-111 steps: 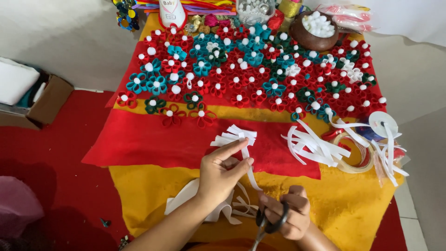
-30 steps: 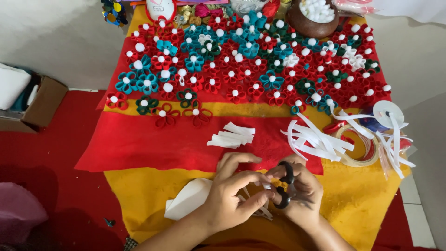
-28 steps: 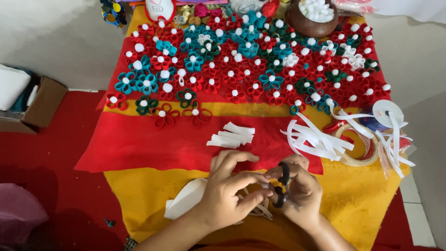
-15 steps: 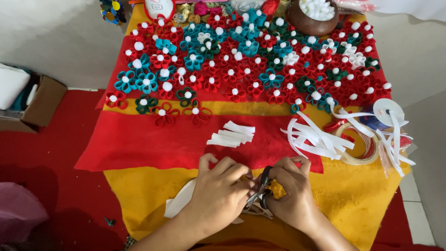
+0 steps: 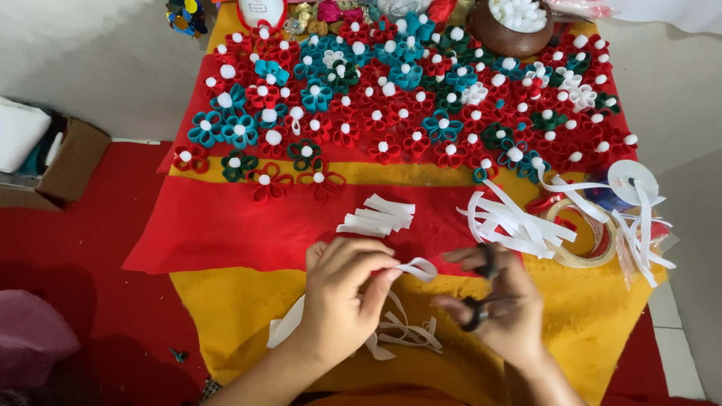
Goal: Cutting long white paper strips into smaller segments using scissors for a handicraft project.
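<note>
From the head camera, looking down, the left hand (image 5: 347,293) has its fingers (image 5: 380,265) pinched closed on a short white ribbon strip (image 5: 418,268), folded into a small loop that sticks out to the right of the fingertips. The strip is held just above the yellow cloth (image 5: 241,308), near the edge where a red felt sheet (image 5: 226,225) overlaps it. The right hand (image 5: 500,304) sits just beside the left, curled around black scissors (image 5: 479,297); thumb and fingers pass through the handles, and the blades are hidden behind the hand, so how far they gape cannot be told. The scissors are close to the strip but apart from it.

Under and between the two hands lie loose white ribbon offcuts (image 5: 406,334) on the yellow cloth. Further up, on the red felt, a small stack of cut white strips (image 5: 377,216) lies neatly, and to the right a bigger heap of longer white ribbon pieces (image 5: 511,222) spreads towards a clear tape roll (image 5: 583,234) and a white ribbon spool (image 5: 632,180). The far half of the table is covered with rows of red, teal and green ribbon flowers (image 5: 406,98) with white centres. A brown bowl (image 5: 519,22) of white balls stands at the top edge. A cardboard box (image 5: 71,162) sits on the red floor at the left
</note>
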